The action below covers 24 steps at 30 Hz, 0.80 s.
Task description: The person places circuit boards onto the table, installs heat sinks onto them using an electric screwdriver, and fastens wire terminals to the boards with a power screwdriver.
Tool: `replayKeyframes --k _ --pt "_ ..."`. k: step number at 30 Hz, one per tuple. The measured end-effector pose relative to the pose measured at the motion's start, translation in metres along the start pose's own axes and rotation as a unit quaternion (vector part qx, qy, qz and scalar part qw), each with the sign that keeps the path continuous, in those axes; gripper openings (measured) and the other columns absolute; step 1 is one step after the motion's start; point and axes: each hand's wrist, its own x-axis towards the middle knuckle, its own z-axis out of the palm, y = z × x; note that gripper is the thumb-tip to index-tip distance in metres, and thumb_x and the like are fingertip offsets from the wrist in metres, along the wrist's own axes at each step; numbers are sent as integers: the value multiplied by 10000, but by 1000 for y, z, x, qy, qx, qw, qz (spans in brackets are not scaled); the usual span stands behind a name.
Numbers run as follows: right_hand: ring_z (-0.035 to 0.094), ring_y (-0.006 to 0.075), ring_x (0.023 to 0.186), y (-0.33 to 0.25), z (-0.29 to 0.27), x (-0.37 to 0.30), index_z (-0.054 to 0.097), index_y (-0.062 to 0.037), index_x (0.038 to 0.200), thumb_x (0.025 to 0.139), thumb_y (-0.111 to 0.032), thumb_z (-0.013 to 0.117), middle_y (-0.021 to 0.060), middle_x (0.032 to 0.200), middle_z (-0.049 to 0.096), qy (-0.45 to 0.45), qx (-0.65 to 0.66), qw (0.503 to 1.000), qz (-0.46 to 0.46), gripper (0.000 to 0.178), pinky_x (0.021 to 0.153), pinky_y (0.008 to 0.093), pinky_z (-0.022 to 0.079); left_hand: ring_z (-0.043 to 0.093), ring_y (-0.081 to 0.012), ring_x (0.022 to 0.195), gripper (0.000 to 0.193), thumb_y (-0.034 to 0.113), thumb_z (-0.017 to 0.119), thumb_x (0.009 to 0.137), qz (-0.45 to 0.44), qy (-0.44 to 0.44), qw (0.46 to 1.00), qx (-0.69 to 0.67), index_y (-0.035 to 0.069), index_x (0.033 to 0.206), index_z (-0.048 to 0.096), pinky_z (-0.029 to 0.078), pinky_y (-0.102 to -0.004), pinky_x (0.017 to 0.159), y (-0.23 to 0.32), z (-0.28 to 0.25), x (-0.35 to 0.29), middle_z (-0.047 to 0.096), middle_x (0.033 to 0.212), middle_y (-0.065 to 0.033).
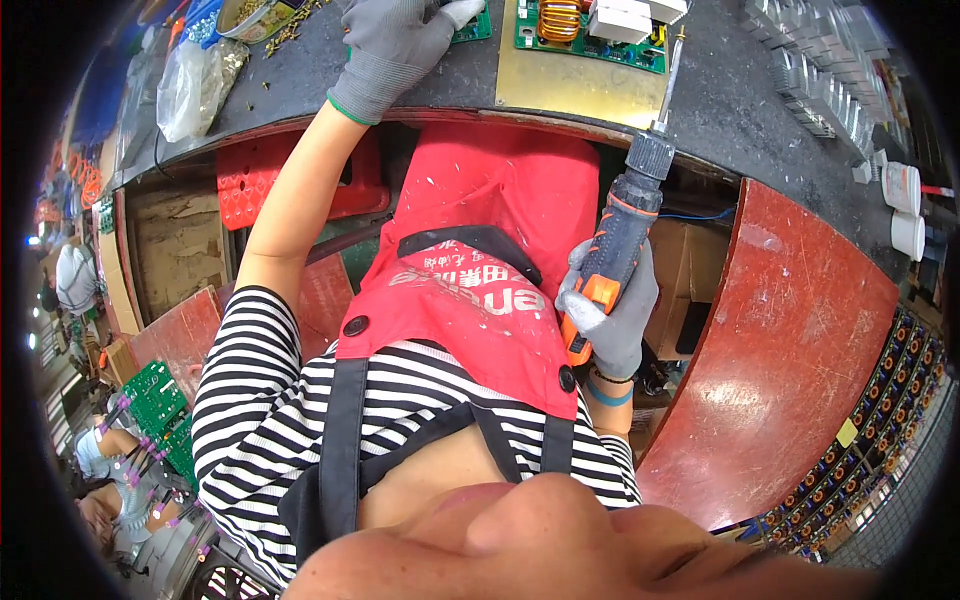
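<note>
My right hand (pixel 625 300), in a grey glove, is wrapped round a cordless screwdriver (pixel 625 215) with a dark body and orange parts. Its long bit (pixel 675 75) points up over the bench edge, beside a green circuit board (pixel 525 35) with a copper coil (pixel 558 18) and white blocks. That board lies on a yellowish metal plate (pixel 560 90). My left hand (pixel 395 55), also gloved, is on the bench over another green circuit board (pixel 475 25). Its fingers are curled and partly cut off by the top edge; what they hold cannot be made out.
A clear plastic bag (pixel 197 90) and a tub of small parts (pixel 252 18) stand at the bench's left. Silver heat sinks (pixel 825 95) line the right, near white cups (pixel 903 205). Red panels (pixel 790 330) and a red stool (pixel 260 185) are below. Another person (pixel 115 500) sits lower left.
</note>
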Motion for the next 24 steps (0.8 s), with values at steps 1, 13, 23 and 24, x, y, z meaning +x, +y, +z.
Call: replayKeyframes --k 1,13,23,24 --pt "660 141 718 1 -1 0 444 37 1266 672 -13 768 106 924 667 2 2 1000 2 678 666 288 556 596 -244 905 230 202 792 729 2 -5 1000 16 94 914 711 402 -389 861 1 0 -1 638 829 -40" --pt "672 146 713 4 9 4 405 54 1329 670 -71 811 106 919 679 -58 -105 991 -51 784 666 288 565 563 -283 1120 451 171 770 708 6 84 970 -228 101 1138 652 408 -448 990 -24 37 -22 635 1095 -65" --pt "664 155 765 11 23 14 418 18 1349 677 -94 830 97 938 669 -109 -77 990 45 796 722 317 566 636 -277 1025 432 119 746 748 79 169 945 -269 16 1157 650 535 -420 881 -38 53 -30 683 1083 -110" --pt "661 154 776 12 25 15 418 17 1351 676 -100 837 97 944 666 -119 -76 989 53 803 730 315 562 636 -277 1025 432 119 746 748 79 169 945 -268 16 1157 650 535 -420 881 -39 54 -31 683 1083 -110"
